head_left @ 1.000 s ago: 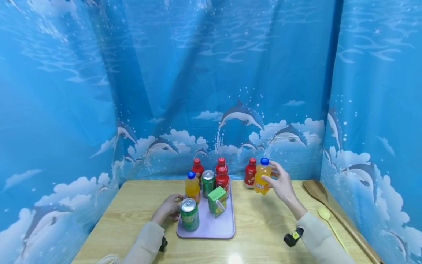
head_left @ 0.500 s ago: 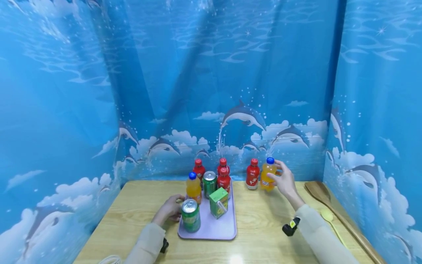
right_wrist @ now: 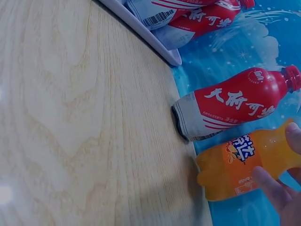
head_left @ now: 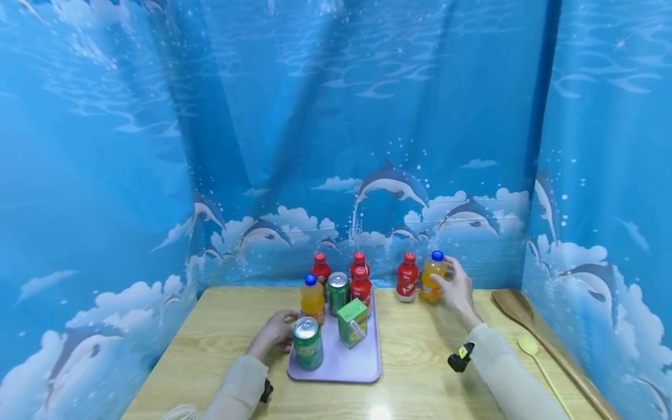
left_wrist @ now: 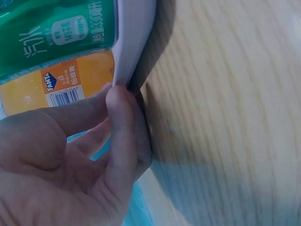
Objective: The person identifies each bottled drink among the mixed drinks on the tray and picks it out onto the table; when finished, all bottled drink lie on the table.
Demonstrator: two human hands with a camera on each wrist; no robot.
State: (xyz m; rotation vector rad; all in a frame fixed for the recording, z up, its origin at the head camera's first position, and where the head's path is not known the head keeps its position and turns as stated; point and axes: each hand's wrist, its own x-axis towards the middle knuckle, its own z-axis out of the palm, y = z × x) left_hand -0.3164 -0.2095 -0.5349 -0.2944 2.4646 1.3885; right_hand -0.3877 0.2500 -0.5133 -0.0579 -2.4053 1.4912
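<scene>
My right hand point(head_left: 458, 289) holds an orange soda bottle point(head_left: 431, 283) with a blue cap, upright at the table's back edge. Just left of it stands a red-labelled cola bottle point(head_left: 407, 279); in the right wrist view a narrow gap parts the two. My left hand point(head_left: 275, 331) pinches the left rim of a pale purple tray point(left_wrist: 134, 33) between thumb and finger. On the tray are a green soda can point(head_left: 308, 350), another orange soda bottle point(head_left: 312, 303), a second green can point(head_left: 338, 296), a green drink carton point(head_left: 352, 328) and several red cola bottles point(head_left: 361, 287).
A wooden spatula point(head_left: 514, 306) and a pale yellow spoon point(head_left: 529, 345) lie along the table's right side. A white cord point(head_left: 181, 413) is at the front left. A blue dolphin-print curtain point(head_left: 388, 116) hangs behind and beside the wooden table point(head_left: 420, 367).
My right hand has moved the orange soda bottle a little right and lowered it beside the red cola bottle. My left hand stays at the tray's rim. The head view has shifted slightly.
</scene>
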